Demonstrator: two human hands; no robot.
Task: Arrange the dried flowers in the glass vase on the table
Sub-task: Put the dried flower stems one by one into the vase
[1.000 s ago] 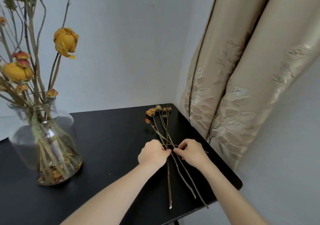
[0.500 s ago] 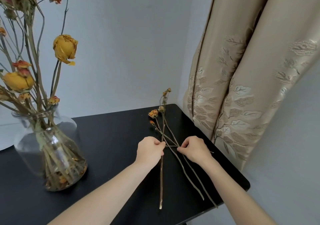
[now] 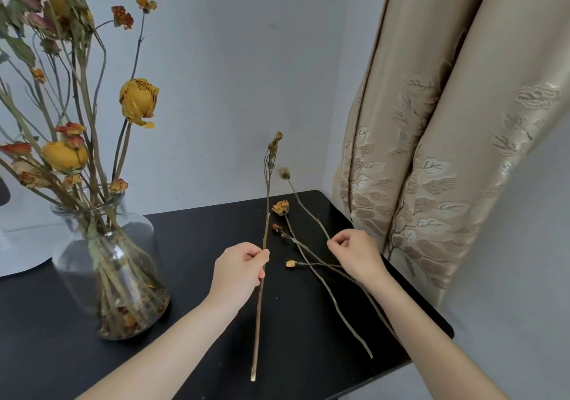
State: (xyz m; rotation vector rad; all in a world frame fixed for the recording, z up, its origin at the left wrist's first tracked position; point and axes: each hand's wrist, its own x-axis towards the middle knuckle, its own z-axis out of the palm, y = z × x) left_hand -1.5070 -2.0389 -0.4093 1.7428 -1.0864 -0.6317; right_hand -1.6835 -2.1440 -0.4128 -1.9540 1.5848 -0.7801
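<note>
long dried stem (image 3: pixel 266 214): now tipped upright off black table (image 3: pixel 200 236), pinched in our l hand (image 3: pixel 239 271); r hand (image 3: pixel 354 256) pinches 2nd stem (image 3: pixel 303 207), also rising; both next for glass vase (image 3: pixel 69 261)

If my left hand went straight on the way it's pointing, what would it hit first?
Probably the small orange bud lying on the table, just beyond the left hand and its held stem; the hand's height is unclear.

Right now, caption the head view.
Left hand pinches a long stem, right hand a thin stem, near the glass vase.
</note>
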